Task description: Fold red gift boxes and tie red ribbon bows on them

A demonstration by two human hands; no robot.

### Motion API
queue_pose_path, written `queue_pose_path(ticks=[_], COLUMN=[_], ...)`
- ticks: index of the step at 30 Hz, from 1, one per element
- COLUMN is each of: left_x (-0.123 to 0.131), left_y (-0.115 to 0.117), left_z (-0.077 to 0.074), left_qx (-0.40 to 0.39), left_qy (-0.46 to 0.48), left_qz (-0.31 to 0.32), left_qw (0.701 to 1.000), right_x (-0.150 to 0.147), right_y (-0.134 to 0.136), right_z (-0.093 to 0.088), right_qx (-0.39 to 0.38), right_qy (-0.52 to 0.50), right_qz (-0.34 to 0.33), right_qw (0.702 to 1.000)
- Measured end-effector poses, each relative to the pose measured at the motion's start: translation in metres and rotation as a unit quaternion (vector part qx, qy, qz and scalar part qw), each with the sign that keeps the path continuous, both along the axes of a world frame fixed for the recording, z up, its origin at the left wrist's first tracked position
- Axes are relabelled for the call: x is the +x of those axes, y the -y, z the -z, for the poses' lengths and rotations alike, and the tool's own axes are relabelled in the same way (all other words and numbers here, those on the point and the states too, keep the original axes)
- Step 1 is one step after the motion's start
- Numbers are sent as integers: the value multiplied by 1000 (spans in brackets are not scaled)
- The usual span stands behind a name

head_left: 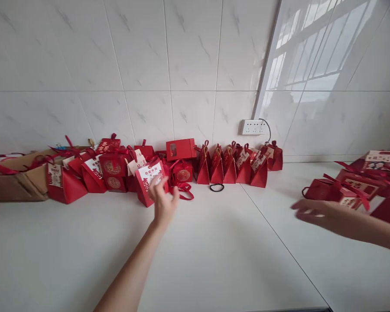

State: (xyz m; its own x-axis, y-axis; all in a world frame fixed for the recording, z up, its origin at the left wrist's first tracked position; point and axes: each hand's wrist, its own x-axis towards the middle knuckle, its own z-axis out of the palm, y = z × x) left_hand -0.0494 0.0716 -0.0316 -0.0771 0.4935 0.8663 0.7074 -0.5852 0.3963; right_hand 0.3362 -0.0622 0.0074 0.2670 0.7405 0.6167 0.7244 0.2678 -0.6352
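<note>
My left hand [163, 201] is raised over the white surface with its thumb apart from its curved fingers. Its fingertips overlap the front of a red gift box [145, 195] with a white printed face; whether they touch it I cannot tell. Beside that hand, a loop of red ribbon [186, 193] trails from a red box with a gold round pattern [183, 174]. Off to the right, my right hand [313, 209] is slightly blurred, fingers stretched leftward and nothing in them. It hovers in front of a red box with a ribbon [323, 190].
Several triangular red gift boxes [229, 167] stand in a row along the tiled wall. A black hair tie [216, 187] lies before them. At the far left is a cardboard box [22, 182]; more red boxes [360, 182] are piled right. A power strip [254, 127] hangs on the wall.
</note>
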Motion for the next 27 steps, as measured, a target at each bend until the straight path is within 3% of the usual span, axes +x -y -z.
queue_pose_path(ticks=[1,2,3,5,7,11,14,17,19,21,24,27], left_x=[-16,-32,-45,-65,-75,-67,-40,-4,19,37,49,47], left_y=[-8,-15,-21,-31,-38,-37,-19,6,21,32,37,37], left_z=[-4,-6,-6,-3,3,4,-6,-9,-3,4,12,11], left_qx=[-7,-29,-48,-88,-123,-164,-145,-134,-182,-269,-347,-354], left_qy=[61,127,170,222,236,257,260,250,214,142,76,62], left_qz=[-54,-106,-139,-166,-148,-82,-26,47,142,248,334,354], left_qw=[997,986,975,957,952,949,954,958,949,920,873,863], right_x=[-17,-37,-59,-106,-148,-193,-192,-174,-162,-154,-148,-149], right_y=[-19,-36,-50,-70,-82,-93,-97,-98,-99,-99,-95,-87], right_z=[1,4,8,18,32,57,66,65,61,55,48,43], right_qx=[-70,-212,-240,-244,-237,-212,-183,-98,-8,89,173,171], right_qy=[31,104,124,138,140,105,40,-118,-229,-298,-288,-203], right_qz=[-65,-176,-212,-241,-262,-270,-263,-217,-176,-153,-161,-176], right_qw=[995,956,939,929,925,933,946,964,957,938,928,948])
